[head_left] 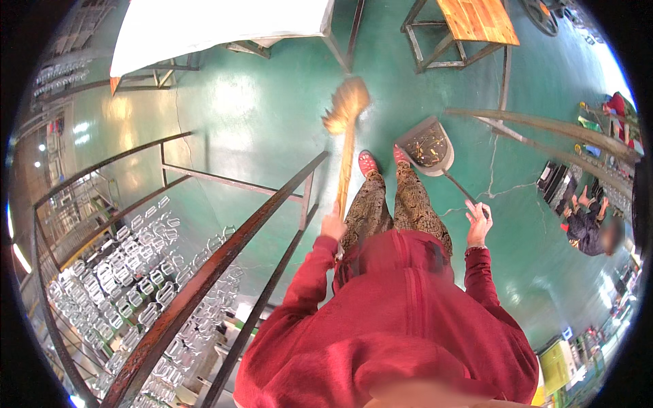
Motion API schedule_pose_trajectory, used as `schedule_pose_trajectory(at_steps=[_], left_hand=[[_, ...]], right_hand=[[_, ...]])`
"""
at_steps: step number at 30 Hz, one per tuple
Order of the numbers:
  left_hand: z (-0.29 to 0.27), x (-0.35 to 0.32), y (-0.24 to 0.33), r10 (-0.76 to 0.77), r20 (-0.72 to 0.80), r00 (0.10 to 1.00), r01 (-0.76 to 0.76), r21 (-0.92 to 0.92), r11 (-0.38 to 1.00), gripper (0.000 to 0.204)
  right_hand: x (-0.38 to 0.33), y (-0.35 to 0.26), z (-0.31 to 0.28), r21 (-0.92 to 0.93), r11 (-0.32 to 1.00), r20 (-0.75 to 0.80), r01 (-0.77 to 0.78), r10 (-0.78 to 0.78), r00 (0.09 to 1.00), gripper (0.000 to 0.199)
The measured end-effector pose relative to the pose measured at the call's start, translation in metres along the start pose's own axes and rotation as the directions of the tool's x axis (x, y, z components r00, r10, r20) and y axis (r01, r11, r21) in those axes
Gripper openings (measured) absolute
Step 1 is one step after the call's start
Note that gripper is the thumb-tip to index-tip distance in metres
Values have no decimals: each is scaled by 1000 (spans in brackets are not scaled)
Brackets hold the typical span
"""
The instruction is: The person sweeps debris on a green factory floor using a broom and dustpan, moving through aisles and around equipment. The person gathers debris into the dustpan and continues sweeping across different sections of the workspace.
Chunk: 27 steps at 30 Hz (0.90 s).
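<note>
Head view. Entry one: a straw broom [345, 129] is held by its pale handle in the left hand [332, 226], the grip wrapped shut around the shaft; the bristle head is seen ahead of the red shoes [369, 163], lifted or tilted just above the green floor [258, 115]. Entry two: a grey dustpan [427, 146] is carried on a long thin handle by the right hand [478, 224], whose grip is closed about the handle's top end, some fingers loosely raised. The pan is set on the floor just right of the shoes, and scraps of debris are visible inside it.

Relative to the dustpan: the broom head lies near, to its left and slightly farther out; a wooden worktop [478, 19] stands beyond it; a rusty metal rail [224, 251] runs well to its left, with racks of clear containers [136, 272] behind that; another person [590, 228] is seated well apart to its right.

Step judged in hand: sweeping floor dirt into the pan. The next stroke is judged to call for the bristles being lowered and drawn rightward toward the pan's open mouth, the pan being held steady.
</note>
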<state>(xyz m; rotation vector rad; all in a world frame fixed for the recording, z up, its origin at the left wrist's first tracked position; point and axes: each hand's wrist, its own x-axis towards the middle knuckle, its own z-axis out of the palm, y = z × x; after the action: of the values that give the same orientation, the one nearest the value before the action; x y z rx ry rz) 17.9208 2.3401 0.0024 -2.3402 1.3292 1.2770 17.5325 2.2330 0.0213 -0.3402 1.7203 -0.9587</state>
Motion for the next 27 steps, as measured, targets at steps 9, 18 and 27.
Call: schedule_pose_trajectory(at_steps=[9, 18, 27], left_hand=[[-18, -47, -22, 216, -116, 969, -231, -137, 963, 80], [4, 154, 58, 25, -120, 993, -36, -90, 995, 59], [93, 40, 17, 298, 52, 953, -302, 238, 923, 70]], right_hand=[[-27, 40, -33, 136, 988, -146, 68, -48, 988, 11], [-72, 84, -75, 207, 972, -245, 114, -61, 968, 12], [-103, 144, -139, 284, 953, -283, 106, -23, 959, 11]])
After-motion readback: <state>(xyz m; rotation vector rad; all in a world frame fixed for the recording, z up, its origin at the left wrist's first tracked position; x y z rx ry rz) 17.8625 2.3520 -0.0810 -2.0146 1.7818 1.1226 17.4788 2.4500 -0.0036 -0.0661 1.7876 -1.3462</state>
